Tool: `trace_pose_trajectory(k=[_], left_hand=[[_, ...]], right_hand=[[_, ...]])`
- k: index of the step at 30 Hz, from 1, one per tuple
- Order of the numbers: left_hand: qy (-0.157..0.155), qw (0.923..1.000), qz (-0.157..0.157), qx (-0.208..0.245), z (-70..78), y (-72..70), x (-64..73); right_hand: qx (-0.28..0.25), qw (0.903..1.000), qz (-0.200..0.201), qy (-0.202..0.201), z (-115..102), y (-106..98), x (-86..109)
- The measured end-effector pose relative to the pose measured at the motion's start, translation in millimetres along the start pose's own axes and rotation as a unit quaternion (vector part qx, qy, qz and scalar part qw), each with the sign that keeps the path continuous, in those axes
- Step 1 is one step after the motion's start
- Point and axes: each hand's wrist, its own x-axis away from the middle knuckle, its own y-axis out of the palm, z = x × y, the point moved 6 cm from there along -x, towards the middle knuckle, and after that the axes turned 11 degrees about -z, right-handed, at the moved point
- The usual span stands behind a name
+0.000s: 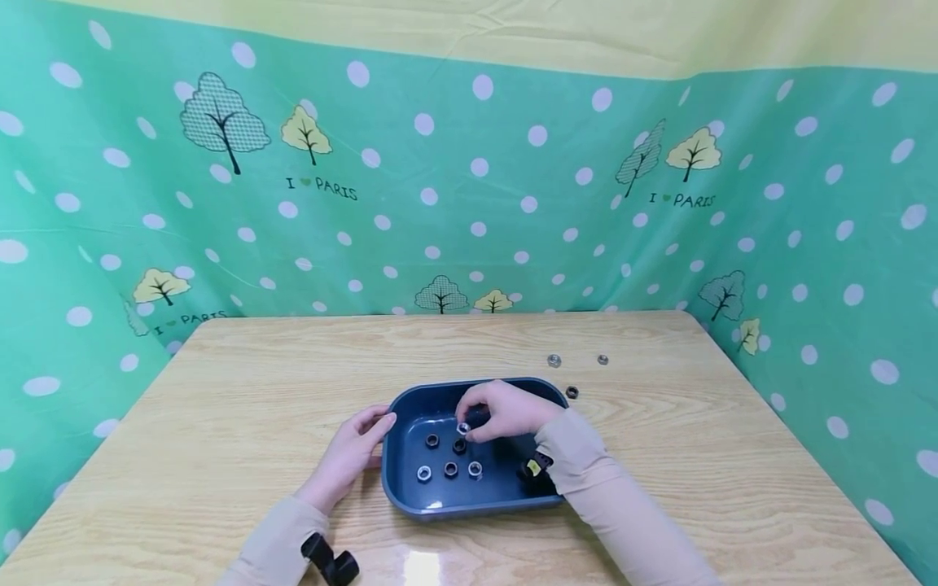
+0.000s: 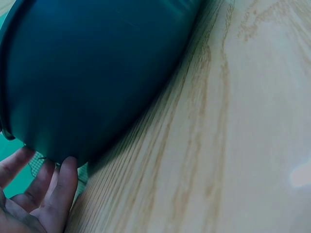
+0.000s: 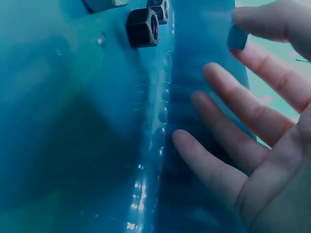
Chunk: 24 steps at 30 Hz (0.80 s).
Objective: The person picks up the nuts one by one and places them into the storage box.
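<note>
The right hand pinched a nut between thumb and finger over the tray, near five other nuts lying inside. The left hand, its fingers relaxed, touched the tray's left end. Beyond the tray, three loose nuts lay on the desk.

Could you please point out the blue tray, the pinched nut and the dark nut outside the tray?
Blue tray [image 2: 99, 80], left wrist view: its outer wall.
Pinched nut [image 3: 237, 38], right wrist view: its exposed side.
Dark nut outside the tray [image 1: 572, 392], head view: its middle, at the hole.
</note>
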Motion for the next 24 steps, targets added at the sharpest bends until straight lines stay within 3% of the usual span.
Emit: trace_pose_trajectory(k=[12,24], left_hand=[[-0.007,0.9997,0.005,-0.024,2.7,-1.3,3.3],[-0.010,0.9996,0.007,-0.026,-1.0,-0.2,1.9]], right_hand=[[0.040,0.9979,-0.031,0.040,-1.2,7.2,-0.5],[0.068,0.9940,-0.032,0.079,3.3,8.3,0.0]])
